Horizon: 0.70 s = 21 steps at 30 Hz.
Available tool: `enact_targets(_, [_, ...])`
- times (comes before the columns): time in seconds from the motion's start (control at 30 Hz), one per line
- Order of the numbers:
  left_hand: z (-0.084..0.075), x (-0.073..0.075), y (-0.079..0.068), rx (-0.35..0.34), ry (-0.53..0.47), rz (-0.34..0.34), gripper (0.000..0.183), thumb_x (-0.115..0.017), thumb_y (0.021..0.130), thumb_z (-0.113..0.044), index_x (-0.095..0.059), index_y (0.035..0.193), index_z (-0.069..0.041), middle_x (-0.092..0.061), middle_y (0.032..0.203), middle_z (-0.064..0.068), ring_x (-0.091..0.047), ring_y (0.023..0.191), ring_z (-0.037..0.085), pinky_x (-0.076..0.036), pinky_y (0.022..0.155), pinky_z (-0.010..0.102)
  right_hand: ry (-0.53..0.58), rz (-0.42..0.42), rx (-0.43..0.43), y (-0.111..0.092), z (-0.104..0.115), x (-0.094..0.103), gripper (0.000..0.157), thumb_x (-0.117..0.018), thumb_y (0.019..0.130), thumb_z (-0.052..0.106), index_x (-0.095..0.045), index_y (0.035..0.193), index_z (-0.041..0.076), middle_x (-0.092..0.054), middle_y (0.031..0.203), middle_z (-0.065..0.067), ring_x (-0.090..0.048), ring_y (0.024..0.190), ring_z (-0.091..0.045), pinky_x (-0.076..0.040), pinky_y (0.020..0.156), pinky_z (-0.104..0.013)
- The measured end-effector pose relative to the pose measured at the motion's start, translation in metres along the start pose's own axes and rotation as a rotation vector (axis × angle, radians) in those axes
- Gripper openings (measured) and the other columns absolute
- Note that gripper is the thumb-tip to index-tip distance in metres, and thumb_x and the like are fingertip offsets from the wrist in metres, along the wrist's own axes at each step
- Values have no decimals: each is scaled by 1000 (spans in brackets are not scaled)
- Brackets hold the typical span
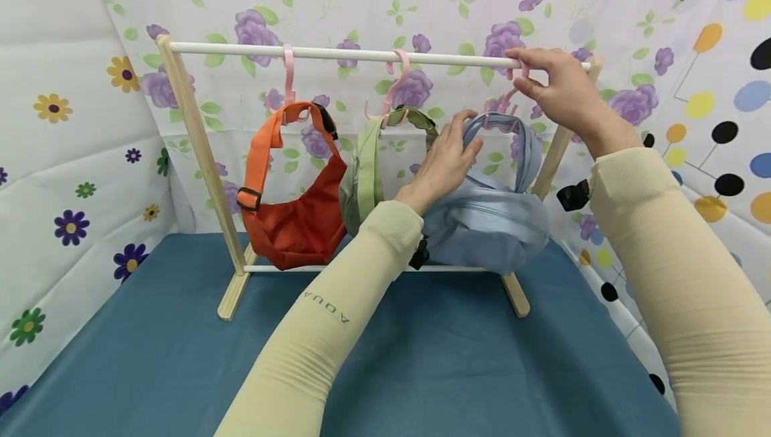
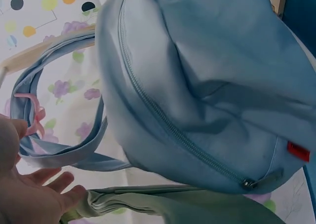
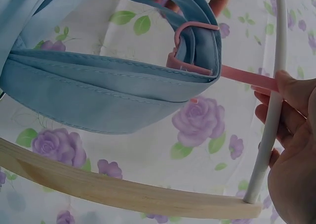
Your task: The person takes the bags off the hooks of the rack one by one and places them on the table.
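"Blue cloth, and plenty of it: where does that bag [image 1: 490,226] hang?"

"Below the white rail [image 1: 241,50], toward its right-hand end, its strap [image 1: 530,156] looped over a pink hanger [image 3: 249,77]. The green bag [image 1: 355,193] is under the rail's middle, the orange bag [image 1: 295,229] toward its left-hand end."

"And the hands?"

"The right hand [image 1: 560,85] is up at the rail, pinching the top of that hanger between thumb and fingers. The left hand [image 1: 442,162] is below the rail, at the strap, fingers loosely spread; I see no firm grip there."

"Is the hook seated over the rail?"

"Can't tell; the right hand covers that spot. I'd treat it as unsettled and hold the pinch until the curve sits squarely on the rail."

"And the left?"

"Steady the strap lightly from under the rail, I'd say. A tug could tip the hanger or work the loop off it. Mind the green bag, too, so near those fingers: a snag could set it swinging."
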<state>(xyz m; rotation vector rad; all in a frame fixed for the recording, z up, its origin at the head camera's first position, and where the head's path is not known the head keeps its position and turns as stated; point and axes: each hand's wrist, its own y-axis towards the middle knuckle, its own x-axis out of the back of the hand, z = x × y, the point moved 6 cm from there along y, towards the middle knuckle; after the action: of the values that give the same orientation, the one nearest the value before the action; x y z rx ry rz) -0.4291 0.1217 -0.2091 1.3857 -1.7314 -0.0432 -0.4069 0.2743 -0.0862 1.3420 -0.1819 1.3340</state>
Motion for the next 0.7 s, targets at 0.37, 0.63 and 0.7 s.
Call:
enact_targets(0.37, [8,-3,-1,21,-14,-71,54,-55,109,-15,-31,154,-29,-53,128,13,-56,111,25,-48,91,45,34,-7,-4,-1,-2,-1,47,-59,107,10,-52,152,5,-58,140,-25,-41,136,-42,-17,121,-59])
enact_targets(0.63, [1,0,0,-11,48,-156,45,-64,106,-20,-42,145,-27,-58,112,7,-56,92,23,-48,77,40,34,-18,2,-1,-1,-1,48,-60,106,8,-51,153,6,-59,141,-24,-41,136,-41,-20,120,-56])
enact_targets(0.7, [-1,2,0,-15,69,-175,43,-64,105,-19,-45,143,-26,-59,108,7,-57,89,21,-48,75,39,38,-14,-9,-1,-3,-1,48,-60,106,9,-51,154,7,-57,145,-23,-40,138,-40,-18,121,-55])
